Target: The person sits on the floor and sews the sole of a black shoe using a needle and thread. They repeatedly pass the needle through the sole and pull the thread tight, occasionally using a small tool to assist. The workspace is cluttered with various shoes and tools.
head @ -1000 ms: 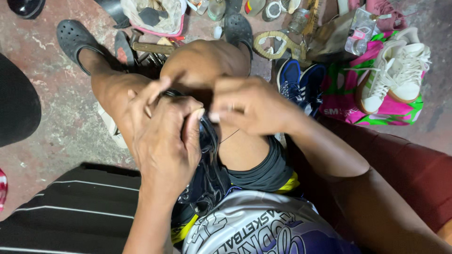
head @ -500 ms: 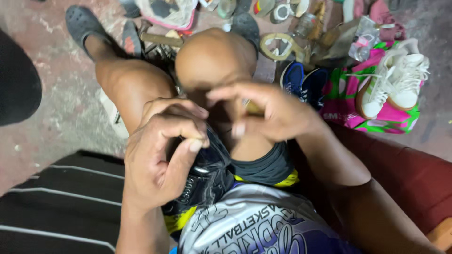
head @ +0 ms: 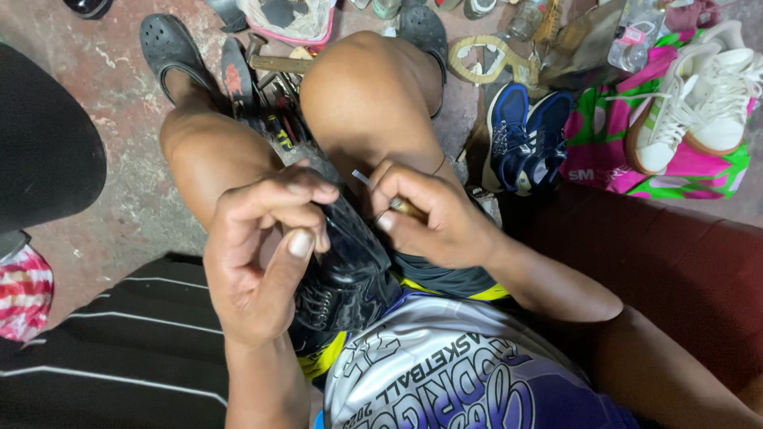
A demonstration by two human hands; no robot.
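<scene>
Gripping the black shoe (head: pixel 350 270) between your knees, your left hand (head: pixel 262 254) is curled tight around its upper part, thumb pressed against the near side and fingers folded over the top edge. Your right hand (head: pixel 433 218) is pinched narrow on a small tool with a brownish handle (head: pixel 407 209); a thin pale point (head: pixel 362 178) sticks out past your fingers toward the shoe. Whether that point touches the shoe cannot be told.

The black shoe lies in your lap, resting against the inside of your right thigh, its laces and eyelets facing you near your shirt hem. Its surface is dark and glossy, with creases along the side.

On the floor beyond your knees:
- A dark clog (head: pixel 171 52) is on your left foot.
- A cluster of hand tools (head: pixel 266 95) lies between your legs.
- A blue pair of sneakers (head: pixel 528 139) stands just beside your right knee.
- A white pair of sneakers (head: pixel 699 99) rests on a pink and green bag (head: pixel 636 171).
- A clear plastic bottle (head: pixel 632 36) lies near the top edge, above the bag.

A pale fabric bag (head: pixel 290 20) sits at the top of the view, dark scraps showing inside it. A striped black cloth (head: pixel 119 349) covers the surface to your left.
</scene>
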